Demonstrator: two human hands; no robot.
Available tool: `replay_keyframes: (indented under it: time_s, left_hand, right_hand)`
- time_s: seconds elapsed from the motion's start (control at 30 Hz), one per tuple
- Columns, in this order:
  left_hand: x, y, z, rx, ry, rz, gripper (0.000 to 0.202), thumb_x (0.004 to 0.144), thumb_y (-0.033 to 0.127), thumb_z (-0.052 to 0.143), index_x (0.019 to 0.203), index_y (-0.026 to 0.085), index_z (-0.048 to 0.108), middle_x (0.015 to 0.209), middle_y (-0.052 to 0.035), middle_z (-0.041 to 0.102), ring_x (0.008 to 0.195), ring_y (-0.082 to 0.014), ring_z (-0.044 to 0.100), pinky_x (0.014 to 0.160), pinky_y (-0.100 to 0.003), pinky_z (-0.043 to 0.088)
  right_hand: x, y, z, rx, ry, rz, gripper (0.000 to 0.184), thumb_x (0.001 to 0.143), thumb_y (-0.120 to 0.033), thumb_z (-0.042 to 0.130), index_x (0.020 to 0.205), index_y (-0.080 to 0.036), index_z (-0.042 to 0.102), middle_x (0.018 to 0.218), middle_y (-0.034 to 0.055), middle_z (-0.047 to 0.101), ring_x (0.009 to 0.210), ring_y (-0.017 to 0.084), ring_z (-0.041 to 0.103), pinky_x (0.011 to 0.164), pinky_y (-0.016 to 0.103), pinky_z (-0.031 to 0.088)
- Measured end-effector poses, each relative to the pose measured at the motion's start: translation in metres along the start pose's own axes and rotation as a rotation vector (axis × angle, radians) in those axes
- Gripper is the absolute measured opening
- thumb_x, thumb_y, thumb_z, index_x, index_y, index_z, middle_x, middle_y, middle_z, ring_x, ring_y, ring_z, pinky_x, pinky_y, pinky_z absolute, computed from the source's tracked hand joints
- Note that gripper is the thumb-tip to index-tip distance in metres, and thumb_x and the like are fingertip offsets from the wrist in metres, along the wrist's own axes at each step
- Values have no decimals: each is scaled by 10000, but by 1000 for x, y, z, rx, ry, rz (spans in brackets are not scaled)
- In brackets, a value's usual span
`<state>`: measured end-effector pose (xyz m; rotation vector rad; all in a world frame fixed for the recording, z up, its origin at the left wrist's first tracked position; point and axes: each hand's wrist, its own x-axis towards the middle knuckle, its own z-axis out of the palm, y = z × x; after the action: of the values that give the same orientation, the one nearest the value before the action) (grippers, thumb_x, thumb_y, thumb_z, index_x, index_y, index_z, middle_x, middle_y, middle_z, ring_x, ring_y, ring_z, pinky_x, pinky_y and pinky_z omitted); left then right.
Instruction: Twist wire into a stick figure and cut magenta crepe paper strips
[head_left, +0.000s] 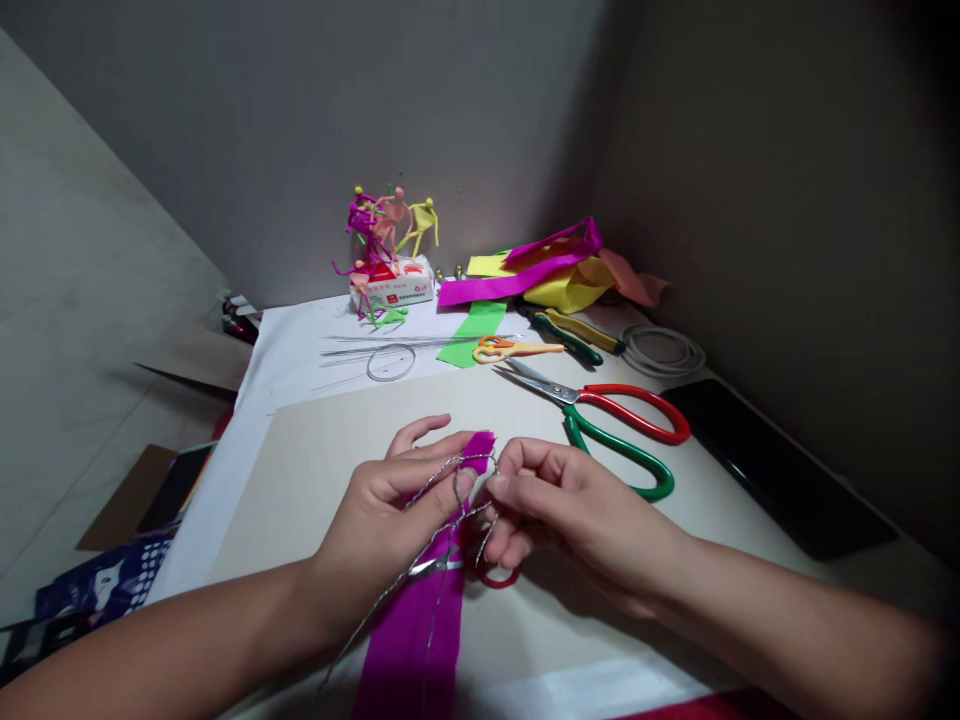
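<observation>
My left hand is closed, thumb against fingers, on a twisted wire bent into loops and long legs. A narrow end of purple crepe paper strip stands between its fingers. My right hand pinches with thumb and forefinger at the wire's right side; whatever fine end lies in the pinch is hidden. Below the hands a wider purple strip runs towards me. A small pair of scissors with a red handle loop shows under my right fingers; I cannot tell whether the hand holds it.
Large scissors with red and green handles lie right of centre, near a black phone. Behind are orange scissors, pliers, wire pieces, a wire coil, coloured strips and small figures on a packet.
</observation>
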<state>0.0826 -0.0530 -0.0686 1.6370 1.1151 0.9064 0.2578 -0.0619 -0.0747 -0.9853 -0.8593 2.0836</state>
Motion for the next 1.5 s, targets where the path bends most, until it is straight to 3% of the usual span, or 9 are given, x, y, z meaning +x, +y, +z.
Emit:
replay_keyframes:
  time_s: [0.27, 0.5, 0.57, 0.67, 0.87, 0.97, 1.23, 1.37, 1.5]
  left_hand:
    - [2, 6, -6, -62, 89, -106, 192, 820, 287, 601, 962, 270, 728, 1164, -35, 658, 1266, -238, 418, 1063, -423, 308]
    - [-1, 5, -4, -124, 124, -196, 219, 800, 310, 626, 984, 241, 724, 1119, -56, 680, 1108, -238, 570, 987, -380, 405]
    - [-3, 5, -3, -142, 95, -234, 240, 801, 325, 622, 992, 218, 721, 1076, -73, 697, 1000, -240, 627, 911, -381, 466]
    - [-5, 6, -1, -124, 72, -219, 222, 794, 311, 629, 965, 212, 731, 1025, -73, 714, 945, -238, 647, 855, -366, 498]
    - [-4, 7, 5, -10, -52, -101, 171, 802, 243, 611, 882, 192, 754, 898, -62, 740, 839, -201, 666, 773, -303, 520]
    - [-3, 5, 6, -4, -93, -155, 204, 805, 258, 605, 931, 179, 745, 898, -71, 739, 825, -208, 666, 748, -308, 520]
    - [-3, 1, 3, -101, -85, -343, 232, 797, 338, 612, 855, 162, 751, 616, -35, 678, 544, -124, 566, 498, -232, 434]
    - [-2, 3, 3, -45, -115, -305, 215, 787, 323, 617, 822, 163, 756, 715, -57, 716, 618, -147, 603, 555, -242, 458]
    - [0, 9, 0, 25, -123, -313, 228, 782, 333, 611, 792, 157, 756, 718, -63, 724, 619, -163, 617, 552, -245, 461]
  right_hand:
    - [6, -24, -28, -216, -65, -154, 180, 756, -295, 653, 777, -163, 533, 628, -21, 577, 500, 72, 521, 535, 203, 415]
    - [28, -29, -66, -1323, 327, -474, 96, 803, -242, 548, 767, -185, 617, 743, 51, 629, 683, 172, 551, 606, 277, 391]
    - [27, -27, -63, -1444, 384, -615, 110, 815, -228, 540, 832, -185, 640, 859, 85, 639, 814, 215, 566, 700, 316, 411]
    - [18, -26, -46, -1251, 313, -772, 158, 847, -274, 542, 941, -195, 642, 994, 92, 623, 961, 224, 553, 832, 338, 418]
    - [0, -17, -11, -795, 88, -626, 101, 753, -268, 682, 821, -194, 673, 834, 44, 641, 795, 171, 591, 725, 286, 466]
    - [1, -12, -11, -723, 126, -616, 80, 762, -227, 663, 696, -182, 670, 746, 36, 630, 740, 160, 589, 715, 285, 464]
    - [4, -15, -18, -596, 154, -433, 115, 784, -273, 630, 741, -170, 658, 740, 33, 658, 712, 158, 584, 672, 267, 455]
    - [5, -14, -14, -640, 142, -453, 106, 749, -250, 670, 833, -185, 675, 817, 26, 680, 768, 159, 598, 707, 263, 458]
    - [5, -14, -14, -661, 145, -441, 92, 774, -243, 639, 722, -173, 669, 716, 19, 667, 696, 145, 589, 674, 255, 453]
